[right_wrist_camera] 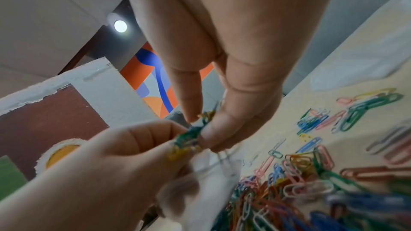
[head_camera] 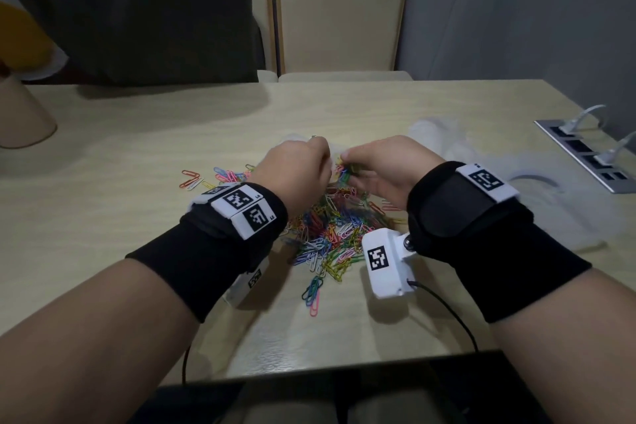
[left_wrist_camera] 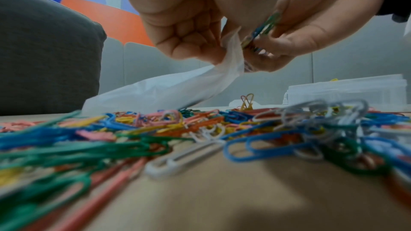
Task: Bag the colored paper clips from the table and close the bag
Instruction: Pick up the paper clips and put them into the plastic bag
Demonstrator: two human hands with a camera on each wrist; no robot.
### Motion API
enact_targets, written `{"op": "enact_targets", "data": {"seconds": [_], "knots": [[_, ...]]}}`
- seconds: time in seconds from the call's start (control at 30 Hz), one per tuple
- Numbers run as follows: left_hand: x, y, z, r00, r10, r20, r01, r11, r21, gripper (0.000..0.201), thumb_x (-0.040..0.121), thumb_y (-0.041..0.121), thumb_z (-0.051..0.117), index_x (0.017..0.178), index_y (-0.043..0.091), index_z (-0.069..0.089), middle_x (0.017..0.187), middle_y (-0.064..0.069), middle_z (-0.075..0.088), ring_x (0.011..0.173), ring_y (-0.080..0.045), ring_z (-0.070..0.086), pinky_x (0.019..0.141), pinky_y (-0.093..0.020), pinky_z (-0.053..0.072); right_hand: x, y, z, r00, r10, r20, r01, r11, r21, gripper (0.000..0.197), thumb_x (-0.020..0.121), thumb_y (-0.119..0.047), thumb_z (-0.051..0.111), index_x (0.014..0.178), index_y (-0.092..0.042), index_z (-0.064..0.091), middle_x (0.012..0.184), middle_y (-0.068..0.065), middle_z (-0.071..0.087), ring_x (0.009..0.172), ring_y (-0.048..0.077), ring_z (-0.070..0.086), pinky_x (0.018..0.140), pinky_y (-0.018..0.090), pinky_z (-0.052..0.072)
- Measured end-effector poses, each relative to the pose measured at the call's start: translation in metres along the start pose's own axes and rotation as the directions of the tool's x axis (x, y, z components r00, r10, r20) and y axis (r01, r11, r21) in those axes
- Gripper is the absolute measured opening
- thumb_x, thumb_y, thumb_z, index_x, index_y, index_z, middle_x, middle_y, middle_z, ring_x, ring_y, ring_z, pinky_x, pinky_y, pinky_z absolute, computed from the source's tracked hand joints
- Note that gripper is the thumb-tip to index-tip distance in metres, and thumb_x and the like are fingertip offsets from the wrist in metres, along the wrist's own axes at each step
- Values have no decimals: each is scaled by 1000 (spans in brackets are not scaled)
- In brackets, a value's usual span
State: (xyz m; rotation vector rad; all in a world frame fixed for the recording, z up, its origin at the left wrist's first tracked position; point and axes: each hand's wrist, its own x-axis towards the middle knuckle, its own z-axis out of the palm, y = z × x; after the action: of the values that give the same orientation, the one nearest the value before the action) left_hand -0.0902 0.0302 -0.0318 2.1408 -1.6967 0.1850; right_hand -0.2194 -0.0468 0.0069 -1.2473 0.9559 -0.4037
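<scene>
A heap of colored paper clips point(head_camera: 330, 227) lies on the table between my wrists, with a few strays point(head_camera: 191, 178) to the left. Above its far edge, my left hand point(head_camera: 321, 157) grips the rim of a thin translucent bag point(left_wrist_camera: 160, 89) whose body trails on the table beyond. My right hand point(head_camera: 347, 162) pinches a small bunch of clips point(left_wrist_camera: 263, 29) right at the bag's mouth point(right_wrist_camera: 211, 169). In the right wrist view the bunch point(right_wrist_camera: 191, 134) sits between my right thumb and fingers, touching the left hand's fingertips point(right_wrist_camera: 155, 134).
A clear plastic box point(left_wrist_camera: 347, 90) and crumpled translucent plastic point(head_camera: 550, 182) lie to the right on the beige table point(head_camera: 172, 134). A socket strip with plugs point(head_camera: 585, 155) is set in at far right. A beige cone-shaped object point(head_camera: 20, 107) stands far left. Chairs point(head_camera: 339, 31) face the far edge.
</scene>
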Motion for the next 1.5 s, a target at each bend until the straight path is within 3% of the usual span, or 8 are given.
{"op": "enact_targets", "data": {"seconds": [0.23, 0.43, 0.53, 0.77, 1.03, 1.2, 1.37, 1.5], "knots": [[-1, 0, 2, 1000, 1, -16, -2, 1000, -24, 22, 96, 29, 42, 100, 13, 56, 80, -9, 66, 78, -30, 57, 63, -32, 40, 10, 3, 8, 999, 53, 9, -53, 999, -3, 24, 91, 12, 38, 109, 0, 49, 131, 24, 48, 122, 37, 54, 87, 32, 54], [0, 0, 3, 1000, 17, -14, -18, 999, -33, 22, 96, 30, 42, 100, 14, 56, 85, -11, 66, 80, -33, 59, 66, -36, 44, 14, 5, 8, 987, -143, -74, 98, 896, -434, 21, 88, 4, 52, 97, -15, 49, 111, 18, 64, 92, 33, 72, 71, 39, 60], [0, 0, 2, 1000, 7, -7, -7, 999, -48, 22, 95, 31, 43, 99, 14, 56, 87, -11, 67, 82, -34, 59, 67, -37, 46, 12, 6, 1, 962, -250, -113, 145, 813, -564, 23, 85, -1, 56, 102, -17, 51, 105, 12, 65, 83, 30, 73, 77, 45, 60], [0, 2, 3, 1000, 14, -8, -15, 998, -57, 21, 95, 30, 43, 99, 15, 56, 84, -9, 67, 79, -32, 59, 65, -34, 44, 14, 10, -7, 960, -237, -151, 129, 850, -511, 29, 87, 4, 55, 82, -24, 48, 82, 9, 64, 82, 32, 74, 82, 49, 59], [-1, 2, 2, 1000, 28, 1, -28, 996, -89, 20, 94, 32, 44, 97, 17, 57, 81, -8, 68, 76, -31, 60, 67, -38, 50, 17, 12, 8, 922, -344, -176, 173, 775, -608, 30, 74, -16, 75, 91, -23, 52, 97, 7, 68, 84, 30, 69, 79, 46, 58], [-1, 1, 1, 1000, 25, 7, -24, 997, -73, 20, 95, 31, 42, 98, 17, 56, 81, -8, 67, 76, -32, 60, 68, -39, 51, 3, 9, -4, 925, -372, -74, 116, 464, -879, 18, 90, -27, 59, 104, -18, 57, 107, 5, 65, 92, 24, 61, 74, 30, 48], [-1, 3, 0, 1000, 23, -2, -23, 997, -69, 20, 95, 31, 43, 100, 17, 56, 83, -9, 68, 77, -32, 60, 67, -39, 51, -12, 23, -5, 996, 10, 91, 90, 27, -996, 87, 71, -65, 69, 141, -23, 40, 132, 8, 49, 112, 28, 57, 90, 39, 52], [-2, 3, 1, 1000, 20, -1, -20, 997, -69, 20, 95, 31, 43, 99, 17, 56, 82, -9, 67, 77, -32, 59, 65, -37, 48, -13, 29, -2, 991, -40, 126, 123, -70, -990, 61, 80, -50, 71, 128, -18, 52, 122, 9, 54, 105, 27, 60, 84, 34, 51]]}}
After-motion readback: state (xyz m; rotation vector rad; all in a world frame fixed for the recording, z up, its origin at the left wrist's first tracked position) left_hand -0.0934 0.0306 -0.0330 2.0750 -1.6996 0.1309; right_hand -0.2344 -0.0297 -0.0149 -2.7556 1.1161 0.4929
